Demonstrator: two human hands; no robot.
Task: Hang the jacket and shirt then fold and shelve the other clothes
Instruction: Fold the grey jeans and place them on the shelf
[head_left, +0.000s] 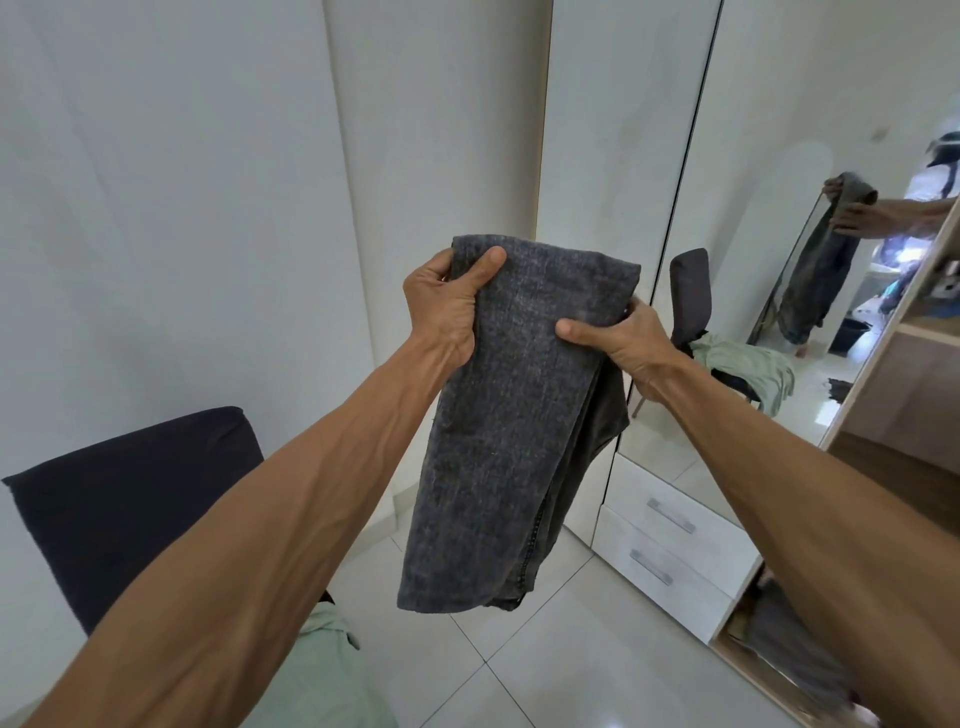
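Observation:
A pair of dark grey jeans (509, 415) hangs folded lengthwise in front of me, held up at chest height. My left hand (444, 306) grips the top left corner, thumb over the front of the cloth. My right hand (623, 345) pinches the right edge a little lower, thumb on the front. The lower end of the jeans dangles free above the floor. A pale green garment (327, 670) lies on the dark chair at the lower left, partly hidden by my left forearm.
A dark chair (130, 509) stands at the left against the white wall. A mirrored wardrobe door (810, 208) is at the right, with two white drawers (670, 545) below it. Open wooden shelves (919, 332) are at the far right. White tiled floor (519, 675) lies below.

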